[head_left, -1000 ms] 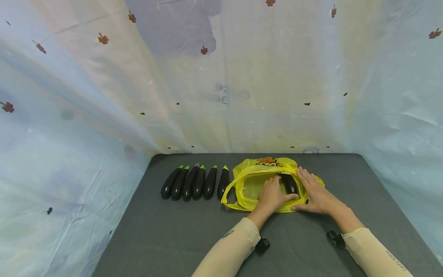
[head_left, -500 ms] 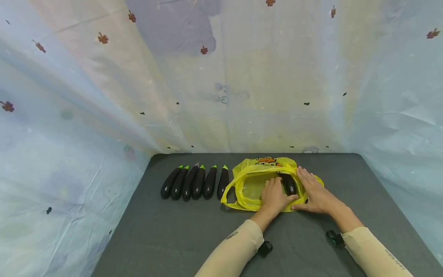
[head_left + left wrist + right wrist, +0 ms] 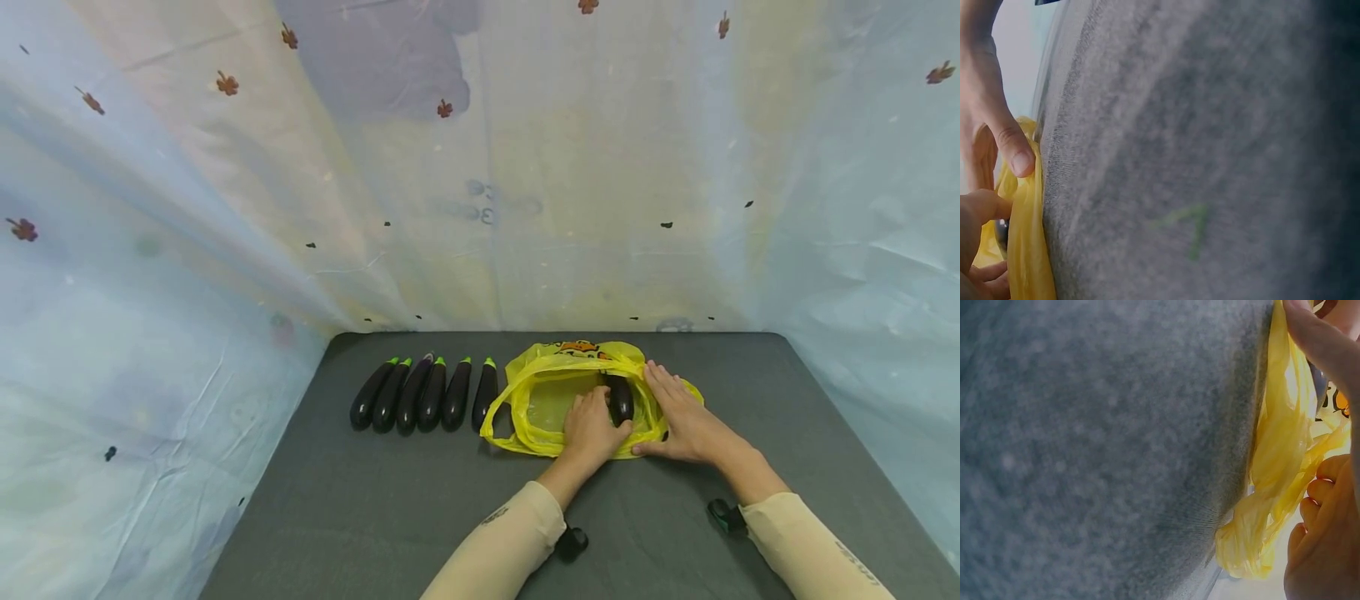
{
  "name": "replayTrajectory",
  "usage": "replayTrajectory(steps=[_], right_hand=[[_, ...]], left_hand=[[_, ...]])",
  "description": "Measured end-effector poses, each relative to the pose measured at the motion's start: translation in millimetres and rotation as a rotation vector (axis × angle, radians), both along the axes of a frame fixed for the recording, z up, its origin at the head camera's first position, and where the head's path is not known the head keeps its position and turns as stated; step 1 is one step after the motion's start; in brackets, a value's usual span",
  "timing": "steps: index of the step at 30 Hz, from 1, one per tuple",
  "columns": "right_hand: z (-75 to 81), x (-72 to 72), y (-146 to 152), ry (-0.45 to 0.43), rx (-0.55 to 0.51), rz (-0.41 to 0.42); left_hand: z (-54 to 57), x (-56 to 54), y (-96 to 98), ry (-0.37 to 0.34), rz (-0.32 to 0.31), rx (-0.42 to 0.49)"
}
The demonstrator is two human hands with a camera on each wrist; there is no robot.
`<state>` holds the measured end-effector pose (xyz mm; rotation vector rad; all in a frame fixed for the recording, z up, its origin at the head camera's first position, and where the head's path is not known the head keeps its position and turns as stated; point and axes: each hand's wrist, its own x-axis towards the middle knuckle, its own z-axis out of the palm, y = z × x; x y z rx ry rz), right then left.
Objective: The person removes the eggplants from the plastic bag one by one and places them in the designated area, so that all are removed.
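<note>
A yellow plastic bag [image 3: 551, 367] lies on its side, its mouth facing the person. My left hand [image 3: 588, 429] reaches into the mouth and grips a dark glossy eggplant [image 3: 621, 400], thumb at its near end and fingers at its far end. In the left wrist view, the left fingers are partly hidden by the bag's rim [image 3: 1027, 237]. My right hand [image 3: 686, 421] rests along the bag's right side, fingers extended and thumb on the near rim. The right wrist view shows crumpled yellow plastic beside that thumb.
Several eggplants [image 3: 430, 400] with green stem ends lie in a row left of the bag. One of them [image 3: 486, 396] lies close to the bag's handle loop [image 3: 491, 429]. The grey-covered table [image 3: 360, 517] ends at a hanging patterned sheet [image 3: 555, 258].
The eggplant in the bag has shifted slightly left, and my left hand has closed round it. The right hand and the row of eggplants have stayed in place.
</note>
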<state>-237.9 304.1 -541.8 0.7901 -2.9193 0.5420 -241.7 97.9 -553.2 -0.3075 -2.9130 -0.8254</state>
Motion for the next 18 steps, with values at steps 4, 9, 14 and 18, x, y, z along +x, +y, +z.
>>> replayTrajectory(steps=[4,9,14,18], right_hand=[[0.7,0.6,-1,-0.001,0.000,-0.003],[1.4,1.1,-2,0.001,-0.002,-0.006],[1.4,1.4,-2,-0.001,-0.006,-0.007],[1.2,1.5,-3,0.005,-0.016,0.001]], left_hand=[[1.2,3.3,-6.4,-0.015,-0.007,0.091],[1.6,5.2,-17.2,-0.084,-0.028,0.264],[1.5,4.0,-29.1,-0.125,-0.046,0.400],[-0.3,2.6,-37.3,-0.144,-0.048,0.462]])
